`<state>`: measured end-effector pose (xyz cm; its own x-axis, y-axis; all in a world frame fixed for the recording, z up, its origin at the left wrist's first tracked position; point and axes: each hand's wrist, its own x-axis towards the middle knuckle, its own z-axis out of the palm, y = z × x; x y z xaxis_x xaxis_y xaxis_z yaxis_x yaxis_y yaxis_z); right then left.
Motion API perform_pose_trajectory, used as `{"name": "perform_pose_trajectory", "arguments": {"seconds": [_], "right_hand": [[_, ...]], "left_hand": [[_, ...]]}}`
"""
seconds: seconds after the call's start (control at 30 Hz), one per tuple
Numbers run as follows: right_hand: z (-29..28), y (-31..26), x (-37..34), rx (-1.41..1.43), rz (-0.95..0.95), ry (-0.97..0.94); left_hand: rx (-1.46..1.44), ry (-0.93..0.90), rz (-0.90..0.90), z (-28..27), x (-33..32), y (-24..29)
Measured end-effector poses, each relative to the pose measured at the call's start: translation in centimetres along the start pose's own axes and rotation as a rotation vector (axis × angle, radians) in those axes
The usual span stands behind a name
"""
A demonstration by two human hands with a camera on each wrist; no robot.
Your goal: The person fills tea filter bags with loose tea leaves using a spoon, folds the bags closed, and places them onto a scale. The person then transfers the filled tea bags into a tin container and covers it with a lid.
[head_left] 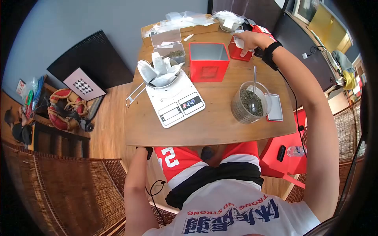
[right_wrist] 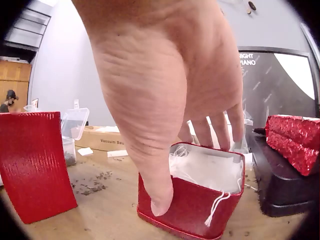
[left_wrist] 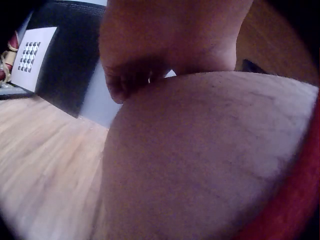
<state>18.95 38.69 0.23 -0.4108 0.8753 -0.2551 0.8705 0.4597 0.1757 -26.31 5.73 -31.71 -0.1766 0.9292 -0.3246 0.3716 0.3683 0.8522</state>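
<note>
At the table's back right, my right hand (head_left: 254, 39) grips a small open red tin (right_wrist: 200, 207). In the right wrist view its thumb presses the near wall and the fingers reach over the far rim. White pouches (right_wrist: 215, 167) with drawstrings fill the tin, and some strings hang over its edge. My left hand (left_wrist: 170, 40) is below the table, hidden from the head view; it rests by a bare leg (left_wrist: 210, 160) with its fingers loosely bent, holding nothing visible.
A tall red tin (head_left: 208, 69) stands left of the small one. Nearer are a jar (head_left: 242, 112) of dried leaves with a spoon (head_left: 255, 84), and a white scale (head_left: 173, 106) bearing a bowl of white pouches. A cardboard box (head_left: 197, 30) lines the back.
</note>
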Motion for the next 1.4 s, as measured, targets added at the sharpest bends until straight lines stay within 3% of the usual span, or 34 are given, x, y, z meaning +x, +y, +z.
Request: {"name": "perform_pose_trajectory", "arguments": {"seconds": [0.07, 0.13, 0.23, 0.37, 0.43, 0.5, 0.63, 0.73, 0.8, 0.97, 1.07, 1.1, 1.17, 1.3, 1.33, 1.4], "right_hand": [[-0.7, -0.2, -0.3, -0.04, 0.021, 0.026], [-2.2, -0.9, -0.4, -0.023, -0.121, 0.139], [-5.2, -6.1, -3.0, 0.355, -0.392, 0.193], [-5.3, -11.1, -7.9, 0.249, -0.378, 0.04], [-3.8, -11.6, -9.4, 0.086, -0.394, 0.488], [-4.2, -12.2, -13.1, 0.154, -0.507, 0.664], [-3.7, -13.2, -22.6, 0.239, -0.461, 0.304], [0.3, -12.9, -26.2, 0.264, -0.44, 0.277], [2.3, -12.3, -27.1, 0.215, -0.456, 0.386], [6.2, -10.1, -26.8, 0.264, -0.47, 0.394], [5.8, -8.7, -26.6, 0.309, -0.452, 0.436], [5.2, -8.2, -26.6, 0.364, -0.426, 0.471], [4.6, -6.9, -26.1, 0.409, -0.412, 0.473], [4.5, -5.3, -23.7, 0.392, -0.375, 0.587], [4.6, -4.9, -22.7, 0.352, -0.361, 0.621], [4.2, -4.1, -20.9, 0.265, -0.369, 0.679]], "left_hand": [[0.004, 0.001, 0.002, 0.3, -0.1, 0.3], [0.009, -0.003, 0.0, -0.1, -0.5, -0.1], [0.026, -0.014, -0.005, 0.5, -0.6, 0.3], [0.059, -0.043, 0.003, 1.0, -0.7, 0.9], [0.075, -0.06, 0.012, 1.6, -1.1, 1.0], [0.083, -0.075, 0.019, 1.5, -1.4, 0.9], [0.1, -0.102, 0.027, 0.8, -1.3, 1.0], [0.116, -0.126, 0.034, 1.3, -1.7, 1.1], [0.133, -0.148, 0.04, 1.8, -2.0, 1.3], [0.178, -0.206, 0.06, 1.9, -3.7, 0.5], [0.203, -0.217, 0.064, 0.8, -4.3, -0.1], [0.209, -0.216, 0.065, -0.3, -9.3, -3.7], [0.225, -0.215, 0.065, -0.8, -9.8, -3.5], [0.241, -0.19, 0.048, -0.1, -8.4, -2.1], [0.243, -0.18, 0.045, 0.3, -3.7, 1.2], [0.246, -0.168, 0.047, -0.7, -3.7, 1.1]]}}
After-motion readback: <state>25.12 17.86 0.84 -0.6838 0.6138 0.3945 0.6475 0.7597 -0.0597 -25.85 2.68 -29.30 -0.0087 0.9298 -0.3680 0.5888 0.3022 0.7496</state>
